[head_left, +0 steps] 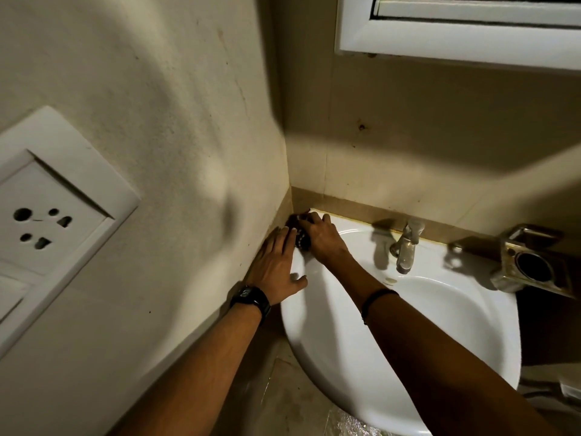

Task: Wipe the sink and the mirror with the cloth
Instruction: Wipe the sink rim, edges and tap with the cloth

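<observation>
Beige plaster walls are meeting in a corner just beyond your fingertips. Your right hand (pixel 323 239) is curling its fingers over the dark, white-dotted cloth (pixel 298 240), bunching it beneath them at the back corner of the white ceramic sink (pixel 424 325). Your left hand (pixel 276 265) is lying flat on the rim, fingers straight and together, tips just beside the cloth, thumb splayed.

Judgement: the cloth is looking soft, light and limp, so take it as a gathered wad. The glazed rim is likely slippery.

Count: one cloth, one sink, one steel tap (pixel 405 247), one white-framed mirror (pixel 440 42) well above the fingers.
</observation>
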